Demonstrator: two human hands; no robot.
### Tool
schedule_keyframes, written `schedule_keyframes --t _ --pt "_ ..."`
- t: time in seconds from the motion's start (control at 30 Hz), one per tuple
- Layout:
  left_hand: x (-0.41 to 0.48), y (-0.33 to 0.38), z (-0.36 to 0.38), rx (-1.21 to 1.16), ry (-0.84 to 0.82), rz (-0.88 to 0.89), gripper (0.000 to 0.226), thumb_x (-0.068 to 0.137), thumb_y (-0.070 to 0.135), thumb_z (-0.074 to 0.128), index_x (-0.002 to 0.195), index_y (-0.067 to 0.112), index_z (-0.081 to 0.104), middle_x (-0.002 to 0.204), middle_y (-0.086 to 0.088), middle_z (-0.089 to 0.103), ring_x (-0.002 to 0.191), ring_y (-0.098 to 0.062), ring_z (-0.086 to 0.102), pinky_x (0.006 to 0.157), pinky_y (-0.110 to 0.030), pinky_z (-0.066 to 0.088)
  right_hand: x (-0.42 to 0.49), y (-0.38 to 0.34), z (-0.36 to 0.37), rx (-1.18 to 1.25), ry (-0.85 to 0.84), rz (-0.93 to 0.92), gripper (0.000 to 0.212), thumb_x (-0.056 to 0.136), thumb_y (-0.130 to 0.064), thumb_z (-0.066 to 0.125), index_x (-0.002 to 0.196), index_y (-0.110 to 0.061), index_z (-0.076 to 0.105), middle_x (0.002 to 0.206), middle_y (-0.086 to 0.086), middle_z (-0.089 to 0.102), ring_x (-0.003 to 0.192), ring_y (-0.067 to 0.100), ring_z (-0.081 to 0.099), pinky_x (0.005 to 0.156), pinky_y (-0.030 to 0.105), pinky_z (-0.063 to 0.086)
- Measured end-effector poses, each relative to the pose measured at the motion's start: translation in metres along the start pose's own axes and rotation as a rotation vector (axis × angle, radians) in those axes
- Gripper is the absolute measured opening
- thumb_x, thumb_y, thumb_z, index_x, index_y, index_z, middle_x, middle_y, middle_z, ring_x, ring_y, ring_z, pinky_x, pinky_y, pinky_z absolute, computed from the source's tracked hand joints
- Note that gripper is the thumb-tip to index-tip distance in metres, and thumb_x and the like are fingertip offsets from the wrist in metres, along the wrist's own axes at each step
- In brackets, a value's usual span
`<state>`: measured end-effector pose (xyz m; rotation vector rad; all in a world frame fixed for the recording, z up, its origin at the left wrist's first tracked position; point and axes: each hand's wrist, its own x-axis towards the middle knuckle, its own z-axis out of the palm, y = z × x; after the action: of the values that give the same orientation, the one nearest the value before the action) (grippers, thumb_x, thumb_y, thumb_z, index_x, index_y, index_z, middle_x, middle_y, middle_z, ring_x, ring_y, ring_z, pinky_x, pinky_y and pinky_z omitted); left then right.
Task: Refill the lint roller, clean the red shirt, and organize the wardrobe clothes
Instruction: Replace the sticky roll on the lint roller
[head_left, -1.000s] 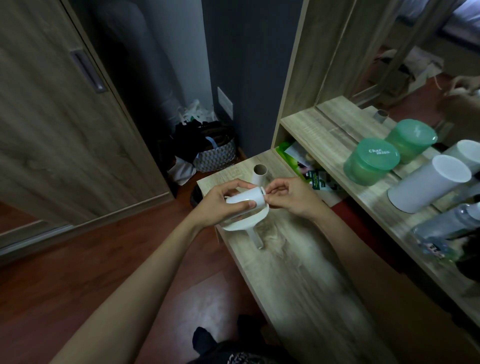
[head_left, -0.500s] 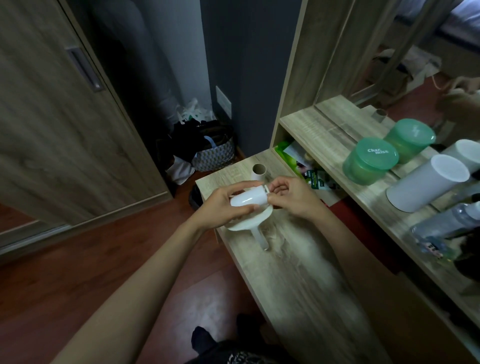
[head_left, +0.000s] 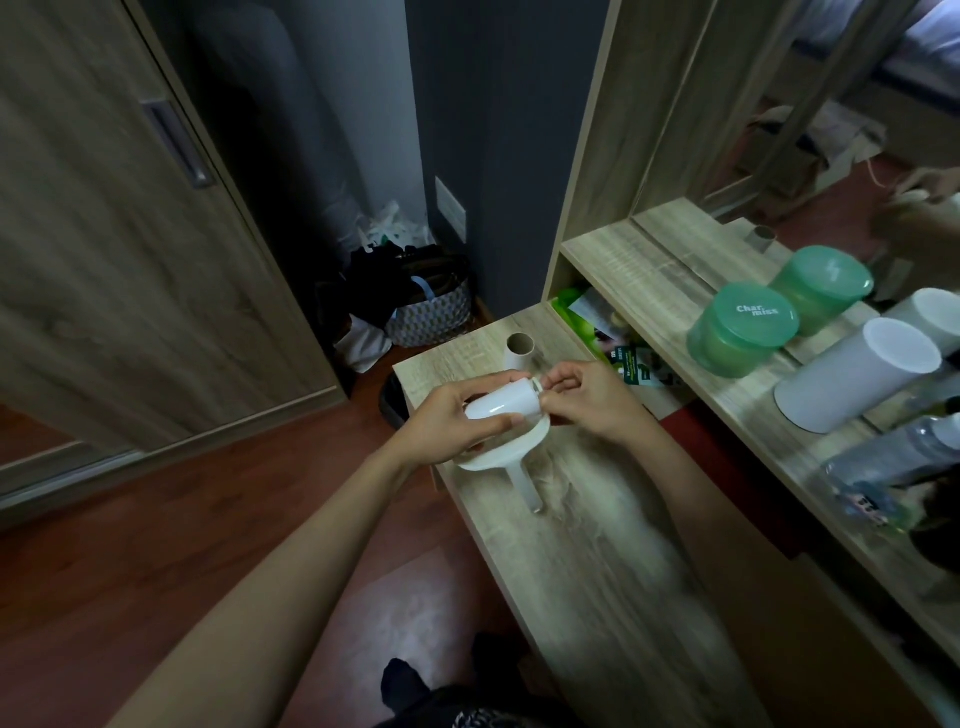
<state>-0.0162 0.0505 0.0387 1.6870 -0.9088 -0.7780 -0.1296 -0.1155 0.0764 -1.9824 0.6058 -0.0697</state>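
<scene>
My left hand (head_left: 451, 425) wraps around a white lint refill roll (head_left: 503, 404), held sideways just above the low wooden bench (head_left: 597, 561). My right hand (head_left: 587, 399) pinches the roll's right end with its fingertips. Under both hands lies the white lint roller (head_left: 511, 462), its cover scoop on the bench and its handle pointing toward me. An empty cardboard core (head_left: 519, 351) stands upright just beyond the hands. No red shirt is in view.
A wooden shelf (head_left: 649, 291) with a mirror rises on the right, carrying a green tub (head_left: 743, 330), a white cylinder (head_left: 857, 382) and a bottle (head_left: 893, 462). A patterned basket (head_left: 431, 317) sits on the floor by the sliding wardrobe door (head_left: 119, 249).
Both hands lifted the roll slightly and turned it more level; my right fingers shifted along its right end. The lint roller and cardboard core stayed put.
</scene>
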Motion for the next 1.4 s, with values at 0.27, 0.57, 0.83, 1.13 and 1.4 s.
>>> schedule_keyframes --t 0.27,0.57,0.83,1.13,1.4 --pt "-0.004 0.001 -0.003 0.099 0.043 -0.021 0.041 0.076 0.035 0.079 0.114 0.041 0.065 0.086 -0.002 0.069 0.057 -0.008 0.057 0.058 -0.033 0.049 -0.004 -0.003 0.004 0.106 -0.037 0.054 0.015 0.079 0.001 0.066 0.094 0.004 0.066 0.069 0.005 0.064 0.055 -0.001 0.063 0.052 0.014 0.050" --pt "-0.011 0.004 -0.001 0.066 0.062 -0.046 0.044 0.077 0.024 0.080 0.116 0.038 0.066 0.068 0.000 0.063 0.049 -0.015 0.058 0.047 -0.022 0.045 -0.004 -0.005 0.007 0.083 -0.034 0.054 0.015 0.074 -0.006 0.067 0.089 -0.003 0.069 0.045 -0.014 0.058 0.054 0.002 0.062 0.060 0.023 0.057" --pt "-0.013 0.003 -0.003 0.073 0.078 -0.053 0.042 0.076 0.026 0.080 0.113 0.041 0.066 0.072 -0.001 0.063 0.048 -0.011 0.057 0.048 -0.022 0.047 -0.004 0.003 0.011 -0.006 -0.057 -0.003 0.014 0.069 -0.007 0.071 0.078 -0.015 0.064 0.061 -0.001 0.059 0.052 0.001 0.055 0.057 0.018 0.048" --pt "-0.010 0.001 -0.005 -0.044 0.031 -0.093 0.039 0.077 0.022 0.080 0.105 0.046 0.067 0.079 -0.006 0.062 0.054 -0.008 0.052 0.049 -0.022 0.046 -0.001 0.012 0.008 0.239 -0.196 0.052 0.014 0.081 -0.006 0.069 0.086 -0.016 0.062 0.087 0.008 0.064 0.077 0.021 0.068 0.067 0.030 0.059" --pt "-0.009 0.006 -0.006 -0.159 -0.038 -0.130 0.037 0.084 0.010 0.072 0.116 0.028 0.064 0.061 0.008 0.066 0.041 -0.010 0.055 0.043 -0.019 0.046 -0.007 0.017 -0.004 0.363 -0.322 0.050 0.024 0.084 -0.008 0.068 0.106 -0.015 0.062 0.099 0.006 0.064 0.087 0.018 0.070 0.072 0.032 0.059"
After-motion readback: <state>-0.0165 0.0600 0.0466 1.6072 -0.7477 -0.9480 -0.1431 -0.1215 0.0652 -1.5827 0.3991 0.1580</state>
